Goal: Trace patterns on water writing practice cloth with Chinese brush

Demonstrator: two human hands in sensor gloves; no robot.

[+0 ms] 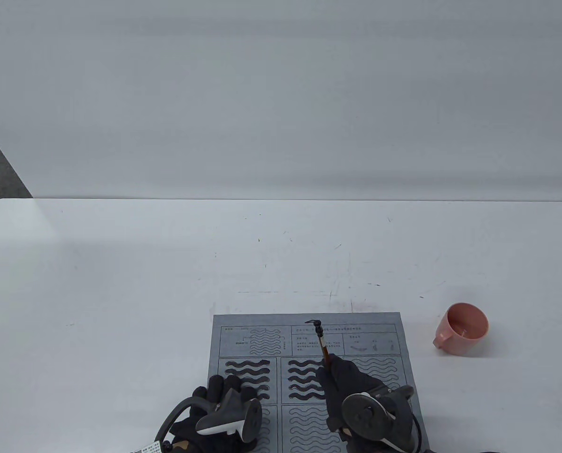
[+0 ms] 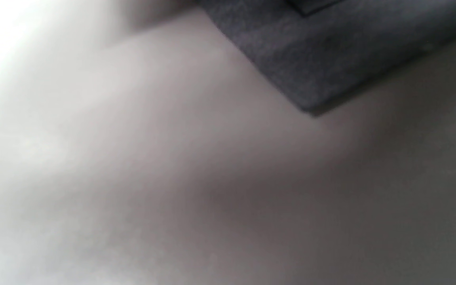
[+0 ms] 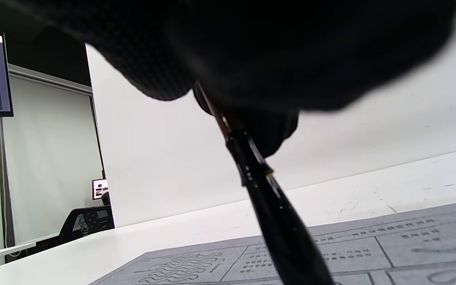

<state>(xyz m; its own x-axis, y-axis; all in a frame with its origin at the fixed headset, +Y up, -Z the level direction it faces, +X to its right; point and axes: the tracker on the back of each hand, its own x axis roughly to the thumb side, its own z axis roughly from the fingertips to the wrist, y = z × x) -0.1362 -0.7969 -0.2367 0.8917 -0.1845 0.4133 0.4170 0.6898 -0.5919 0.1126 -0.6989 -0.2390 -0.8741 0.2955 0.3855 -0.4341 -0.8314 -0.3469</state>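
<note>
Two gloved hands work on the grey cloth (image 1: 309, 337) at the table's (image 1: 120, 283) near edge. Right hand (image 1: 351, 382) grips the brush (image 1: 323, 347) above the wave patterns; left hand (image 1: 219, 401) rests flat, fingers spread, on the cloth. Well to the right stands a pink cup (image 1: 462, 329).

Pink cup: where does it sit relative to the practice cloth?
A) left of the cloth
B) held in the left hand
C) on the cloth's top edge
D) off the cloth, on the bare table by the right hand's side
D: the pink cup stands on the white table, apart from the grey practice cloth, on its right.
</note>
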